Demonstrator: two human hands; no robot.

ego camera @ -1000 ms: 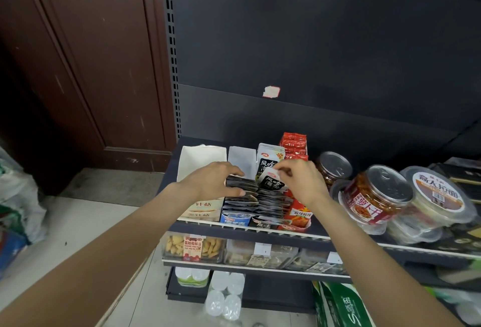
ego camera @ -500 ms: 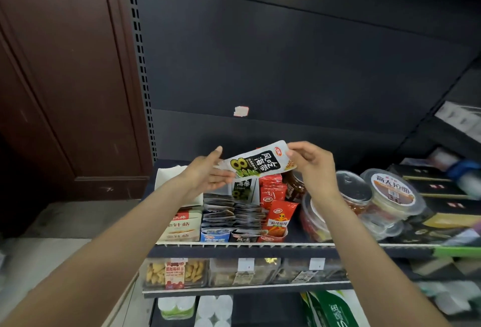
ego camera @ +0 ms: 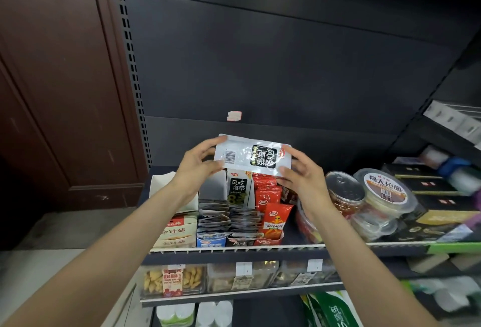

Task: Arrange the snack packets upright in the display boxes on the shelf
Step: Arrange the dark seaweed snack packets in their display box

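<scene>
We pinch one packet (ego camera: 251, 155) between left hand (ego camera: 195, 168) and right hand (ego camera: 302, 175) fingers above the boxes (ego camera: 235, 238); most packets already stand upright.

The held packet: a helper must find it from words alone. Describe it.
On the dark shelf, above the display boxes, left hand and right hand hold one packet sideways. Unlike the red packets below, it is white, with a barcode and black label.

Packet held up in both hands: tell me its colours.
The packet is silvery white with a black label panel and a barcode, a small red mark at one corner; head view.
</scene>
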